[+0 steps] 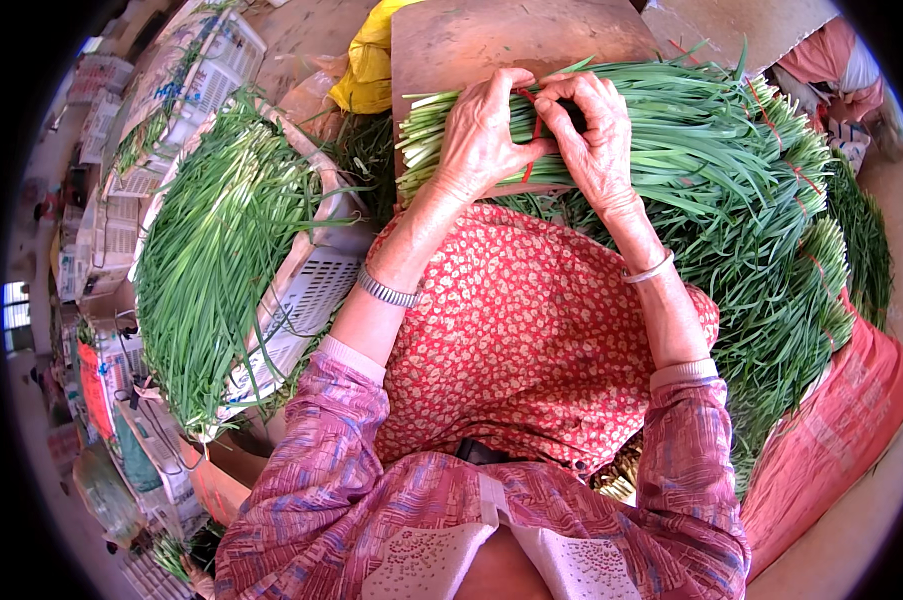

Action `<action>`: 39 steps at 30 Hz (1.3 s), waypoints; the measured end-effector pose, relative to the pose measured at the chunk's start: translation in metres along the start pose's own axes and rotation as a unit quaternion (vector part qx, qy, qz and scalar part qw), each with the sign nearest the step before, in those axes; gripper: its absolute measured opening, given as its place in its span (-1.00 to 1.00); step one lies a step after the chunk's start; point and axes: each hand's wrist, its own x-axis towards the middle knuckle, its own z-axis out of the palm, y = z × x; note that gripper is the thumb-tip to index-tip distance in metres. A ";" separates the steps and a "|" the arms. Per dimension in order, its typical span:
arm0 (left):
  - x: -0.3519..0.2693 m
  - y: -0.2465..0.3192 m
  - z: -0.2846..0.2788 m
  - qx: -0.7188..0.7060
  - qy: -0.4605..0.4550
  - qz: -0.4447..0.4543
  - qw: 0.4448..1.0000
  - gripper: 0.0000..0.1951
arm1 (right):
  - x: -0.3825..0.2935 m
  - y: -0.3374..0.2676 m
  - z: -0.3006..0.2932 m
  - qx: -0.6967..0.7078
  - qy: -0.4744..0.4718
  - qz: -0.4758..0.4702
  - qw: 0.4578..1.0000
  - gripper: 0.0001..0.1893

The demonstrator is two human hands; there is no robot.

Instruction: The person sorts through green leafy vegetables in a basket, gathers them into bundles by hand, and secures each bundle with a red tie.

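A bundle of green leafy stalks that look like garlic chives (pixel 669 112) lies across a wooden board (pixel 526 34), its pale cut ends (pixel 425 131) to the left. Around it, near those ends, runs a red tie (pixel 537 131). My left hand (pixel 481 135) rests over the bundle just left of the tie, thumb and forefinger curved around it. My right hand (pixel 594 131) is on the other side, thumb and forefinger pinched together at the top of the tie. The fingertips of both hands nearly meet there, and the tie's end is mostly hidden.
Tied chive bundles (pixel 766 247) are heaped at right, above a red plastic sack (pixel 834 435). Loose chives (pixel 218 262) fill a white slotted crate (pixel 294 322) at left. A yellow bag (pixel 369 60) lies beside the board. More crates (pixel 218 67) stand at far left.
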 end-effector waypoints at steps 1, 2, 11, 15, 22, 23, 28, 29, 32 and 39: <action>0.000 -0.002 0.000 0.000 0.001 -0.001 1.000 -0.28 | 0.000 0.000 0.000 0.021 -0.008 -0.007 1.000 -0.91; 0.000 -0.004 0.001 -0.005 0.003 0.003 1.000 -0.21 | -0.001 0.000 -0.001 0.021 -0.009 -0.008 1.000 -0.91; 0.012 -0.008 -0.024 -0.087 -0.058 -0.008 0.995 -0.06 | -0.008 0.011 -0.003 0.176 -0.035 0.074 0.981 -0.92; 0.023 -0.012 -0.041 -0.136 -0.059 0.020 0.989 -0.58 | -0.008 0.013 0.000 0.217 -0.020 0.097 0.971 -0.92; 0.025 -0.009 -0.024 -0.049 0.000 -0.008 0.999 -0.87 | -0.007 0.010 0.000 0.146 -0.023 0.051 0.988 -0.93; 0.026 -0.013 -0.025 -0.047 0.000 -0.008 0.999 -0.87 | -0.006 0.007 -0.001 0.108 -0.023 0.025 0.994 -0.93; 0.030 -0.013 -0.034 -0.091 0.013 -0.136 0.986 -0.89 | -0.002 0.003 -0.007 -0.001 -0.020 -0.058 0.998 -0.92; 0.030 -0.016 -0.040 -0.121 0.017 -0.159 0.980 -0.89 | -0.002 0.003 -0.007 0.001 -0.020 -0.058 0.998 -0.92; 0.031 -0.039 -0.060 -0.171 0.062 -0.174 0.968 -0.87 | 0.000 0.005 -0.007 -0.026 -0.018 -0.074 0.997 -0.92; 0.001 -0.063 -0.209 -0.350 0.246 -0.242 0.871 -0.84 | 0.002 0.003 -0.003 -0.006 -0.006 -0.021 1.000 -0.91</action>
